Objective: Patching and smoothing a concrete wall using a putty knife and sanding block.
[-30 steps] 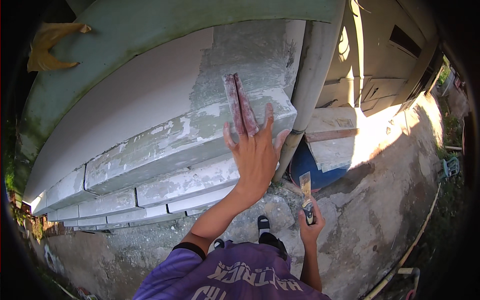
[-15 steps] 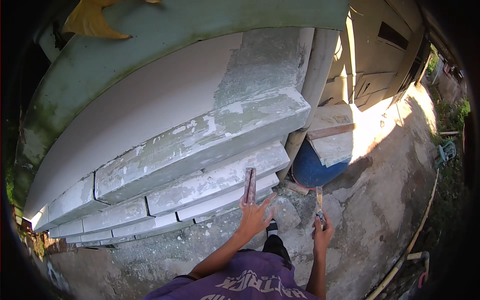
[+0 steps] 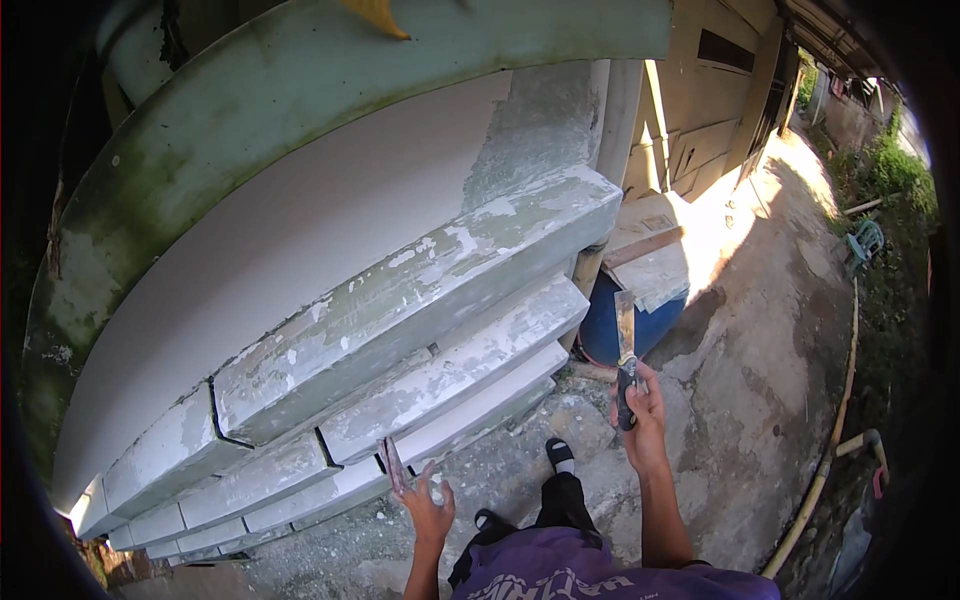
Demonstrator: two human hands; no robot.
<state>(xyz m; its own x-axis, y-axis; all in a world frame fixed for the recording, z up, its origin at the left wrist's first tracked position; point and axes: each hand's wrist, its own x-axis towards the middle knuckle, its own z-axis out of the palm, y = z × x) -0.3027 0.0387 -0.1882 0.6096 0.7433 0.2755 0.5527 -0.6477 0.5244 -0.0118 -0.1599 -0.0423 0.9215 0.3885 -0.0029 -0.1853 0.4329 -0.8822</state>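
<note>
My left hand is low beside the stepped wall, gripping a narrow flat tool smeared with plaster. Some of its fingers stick out apart, and the tool's exact kind cannot be made out. Raised on the right, my right hand is closed around the dark handle of a putty knife, its stained blade pointing up. To the left run thick, stepped ledges with patchy white and grey-green plaster. Neither tool visibly touches the ledges.
A blue barrel topped with worn boards stands past the ledge ends, by a pipe. A green curved overhang spans above. Bamboo poles and plants edge the concrete path on the right.
My left hand has moved left and down along the ledges with its flat tool. My right hand has lifted the putty knife higher. The view has shifted, and both feet now show.
</note>
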